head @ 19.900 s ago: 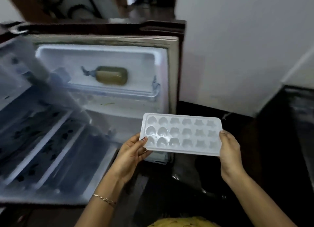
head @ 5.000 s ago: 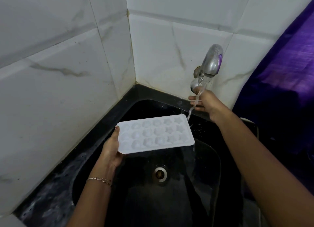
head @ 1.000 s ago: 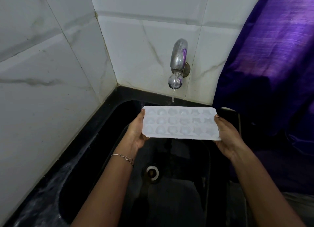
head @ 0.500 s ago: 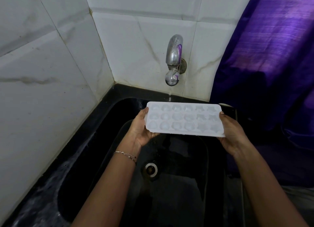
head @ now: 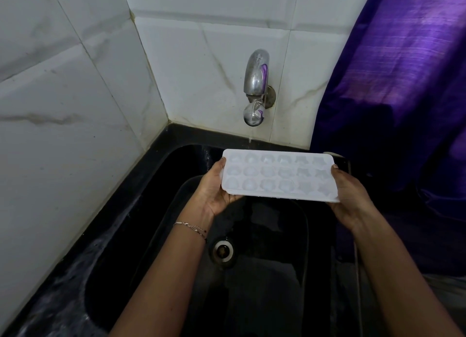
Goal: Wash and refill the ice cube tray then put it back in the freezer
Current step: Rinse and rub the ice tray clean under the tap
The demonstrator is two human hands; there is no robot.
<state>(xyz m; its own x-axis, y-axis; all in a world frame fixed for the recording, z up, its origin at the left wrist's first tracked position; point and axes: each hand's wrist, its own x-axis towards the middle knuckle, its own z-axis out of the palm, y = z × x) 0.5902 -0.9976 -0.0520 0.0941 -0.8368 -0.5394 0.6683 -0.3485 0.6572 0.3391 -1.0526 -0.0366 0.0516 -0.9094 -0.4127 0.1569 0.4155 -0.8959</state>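
Over black sink | left hand and right hand each grip a short end of ice cube tray, thumbs on rim, cells up | held near level, likely to keep water from spilling | tap just behind, thin dribble | drain below; white marble tiles, purple cloth at right.

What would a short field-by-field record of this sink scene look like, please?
Place: black sink in a white tiled corner
Object: ice cube tray, cavities up, held over the sink
Left hand: grips the tray's left end
Right hand: grips the tray's right end
Tap: on the back wall, thin drip under the spout
Beside: purple cloth at right
Water in tray: cannot tell
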